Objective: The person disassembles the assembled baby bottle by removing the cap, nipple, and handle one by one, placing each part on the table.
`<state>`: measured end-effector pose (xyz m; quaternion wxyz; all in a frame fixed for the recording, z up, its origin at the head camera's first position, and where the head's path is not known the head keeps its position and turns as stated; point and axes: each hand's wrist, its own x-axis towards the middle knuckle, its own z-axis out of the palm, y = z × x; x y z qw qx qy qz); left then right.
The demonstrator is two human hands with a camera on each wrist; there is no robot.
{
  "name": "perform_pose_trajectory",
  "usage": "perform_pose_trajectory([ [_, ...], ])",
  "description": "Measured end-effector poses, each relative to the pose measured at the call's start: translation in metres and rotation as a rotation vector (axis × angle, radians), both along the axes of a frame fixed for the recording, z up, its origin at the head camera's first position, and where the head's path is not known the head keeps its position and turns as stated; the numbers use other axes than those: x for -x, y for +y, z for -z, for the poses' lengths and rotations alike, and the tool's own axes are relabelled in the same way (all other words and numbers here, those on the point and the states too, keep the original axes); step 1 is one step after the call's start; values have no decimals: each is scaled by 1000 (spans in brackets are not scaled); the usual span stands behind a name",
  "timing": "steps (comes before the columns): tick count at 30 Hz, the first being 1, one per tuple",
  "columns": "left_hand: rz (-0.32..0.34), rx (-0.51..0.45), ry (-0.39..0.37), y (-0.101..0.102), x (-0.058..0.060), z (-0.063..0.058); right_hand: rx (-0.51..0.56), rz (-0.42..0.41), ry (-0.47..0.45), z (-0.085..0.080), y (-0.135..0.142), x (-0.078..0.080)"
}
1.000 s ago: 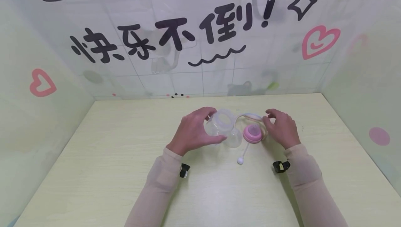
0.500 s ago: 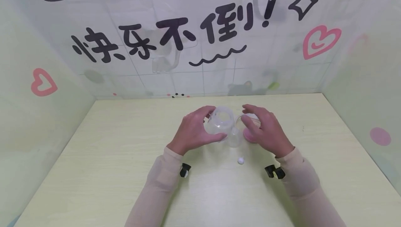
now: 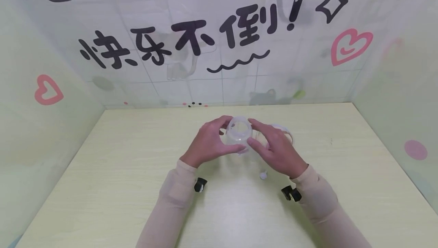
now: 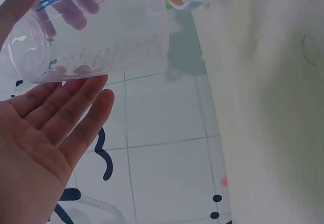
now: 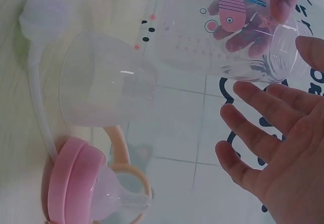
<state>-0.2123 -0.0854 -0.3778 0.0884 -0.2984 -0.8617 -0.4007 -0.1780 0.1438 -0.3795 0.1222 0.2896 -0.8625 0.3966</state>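
A clear baby bottle (image 3: 239,134) with a printed fish and measuring marks is held up by my left hand (image 3: 208,143), thumb on one side and fingers on the other. Close by, my right hand (image 3: 280,151) has its thumb and fingertips at the bottle's rim. Its fingers look spread and fairly straight in the right wrist view, and firm contact is hard to tell. Below it stands a translucent cap (image 5: 106,84). A pink collar with a nipple (image 5: 73,178) lies beside that cap, its straw ending in a white ball (image 5: 43,19).
Behind the collar are pale orange handle loops (image 5: 121,153). The pale wooden table (image 3: 119,172) meets a printed back wall (image 3: 191,88) with side walls left and right. A black wrist mount (image 3: 291,193) sits at the right sleeve.
My right hand has moved left, away from the handle and over the pink collar, up to the bottle. The left hand has turned the bottle more upright.
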Motion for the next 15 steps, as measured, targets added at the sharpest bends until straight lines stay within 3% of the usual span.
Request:
perform_pose_trajectory([
  [5, 26, -10, -56, -2, 3, 2, 6, -32, 26, 3, -3, 1],
  [15, 39, 44, -179, -5, 7, 10, -90, 4, 64, 11, -8, 3],
])
